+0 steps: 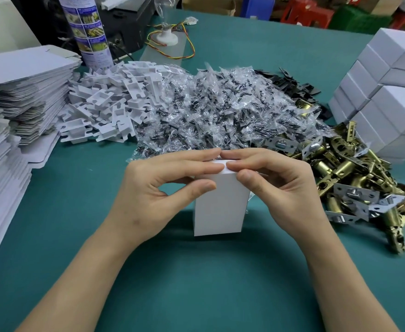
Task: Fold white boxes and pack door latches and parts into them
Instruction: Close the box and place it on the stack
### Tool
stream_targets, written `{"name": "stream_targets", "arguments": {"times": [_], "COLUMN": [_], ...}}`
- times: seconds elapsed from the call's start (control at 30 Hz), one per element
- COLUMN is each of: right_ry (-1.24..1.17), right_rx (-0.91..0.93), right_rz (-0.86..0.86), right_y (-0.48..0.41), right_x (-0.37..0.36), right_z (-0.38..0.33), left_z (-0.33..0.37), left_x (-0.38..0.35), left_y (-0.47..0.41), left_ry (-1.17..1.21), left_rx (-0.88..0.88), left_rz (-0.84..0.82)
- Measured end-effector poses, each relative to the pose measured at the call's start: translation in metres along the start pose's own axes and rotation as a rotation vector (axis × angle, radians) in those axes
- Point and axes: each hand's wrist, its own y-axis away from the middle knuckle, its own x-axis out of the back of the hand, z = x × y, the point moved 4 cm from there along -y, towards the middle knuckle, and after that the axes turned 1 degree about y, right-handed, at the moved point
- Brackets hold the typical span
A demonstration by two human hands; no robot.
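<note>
White box (220, 207) stood upright on teal table (196, 283), frame centre, long axis vertical, top end tipped toward 12 o'clock. Plain, unprinted, front face smooth; top mostly hidden by fingers. Left hand (153, 188) and right hand (280, 188) each pinched its top edge, thumb on front face, fingers over top. Brass door latches (354, 178) piled at 3 o'clock, bagged screws (220, 111) at 12, flat box blanks (24, 92) at 9.

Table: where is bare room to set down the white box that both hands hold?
Bare table lies at the near edge, in front of the white box, and left, between it and the flat box stack. Crowded: bag pile behind, latches right.
</note>
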Motion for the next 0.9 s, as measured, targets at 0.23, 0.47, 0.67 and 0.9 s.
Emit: {"name": "stream_targets", "arguments": {"times": [0.23,0.47,0.67,0.9], "right_ry": [0.005,-0.003,0.018,0.065], "right_rx": [-0.008,-0.031,-0.035,-0.019], "right_rz": [0.02,0.027,0.045,0.064], "right_y": [-0.001,-0.002,-0.001,0.001], "right_x": [-0.002,-0.002,-0.003,-0.003], "right_z": [0.001,-0.001,0.0,-0.003], "left_z": [-0.002,0.0,-0.007,-0.011], "left_x": [-0.002,-0.004,-0.008,-0.016], "left_y": [0.001,0.001,0.005,0.007], "left_ry": [0.065,0.003,0.144,0.275], "left_rx": [0.034,0.005,0.189,0.332], "left_rz": [0.022,0.057,0.123,0.203]}}
